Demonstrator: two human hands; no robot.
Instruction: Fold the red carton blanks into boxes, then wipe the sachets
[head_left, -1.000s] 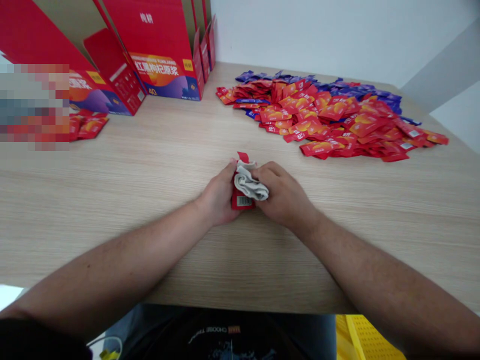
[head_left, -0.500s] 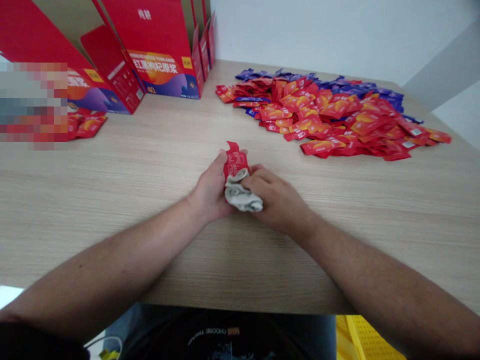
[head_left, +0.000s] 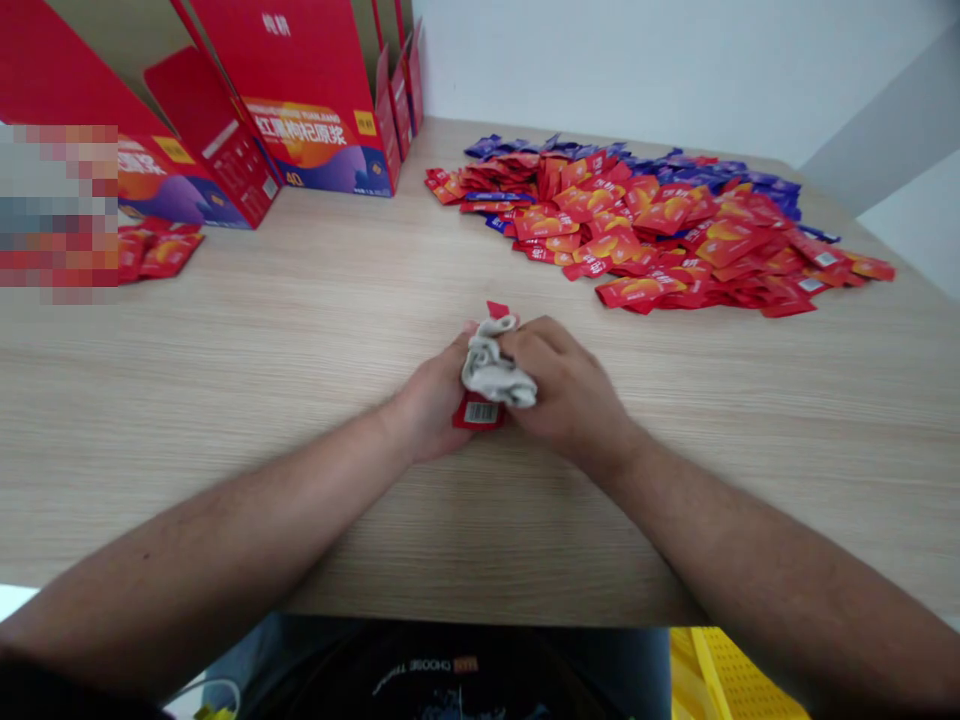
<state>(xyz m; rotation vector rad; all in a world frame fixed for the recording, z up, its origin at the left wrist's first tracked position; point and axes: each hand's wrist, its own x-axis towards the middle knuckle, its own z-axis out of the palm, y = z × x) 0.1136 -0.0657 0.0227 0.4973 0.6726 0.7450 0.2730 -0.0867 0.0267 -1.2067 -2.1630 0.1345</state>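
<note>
My left hand [head_left: 431, 395] is closed round a red sachet [head_left: 477, 411] with a white barcode label, held just above the wooden table [head_left: 300, 330] in front of me. My right hand [head_left: 566, 385] is closed on a crumpled grey cloth [head_left: 491, 365] and presses it against the upper part of the sachet. Only the sachet's bottom edge and a small top corner show; the cloth and fingers hide the middle. Both hands touch each other at the sachet.
A large heap of red and purple sachets [head_left: 660, 230] lies at the back right. Red cartons [head_left: 315, 100] stand open at the back left, with a few red sachets [head_left: 161, 250] beside them. A yellow crate [head_left: 735, 680] sits below the table's near edge.
The cloth in my right hand has slid up the sachet from its lower end, uncovering the barcode end and hiding the top that showed half a second ago. The hands stay in place.
</note>
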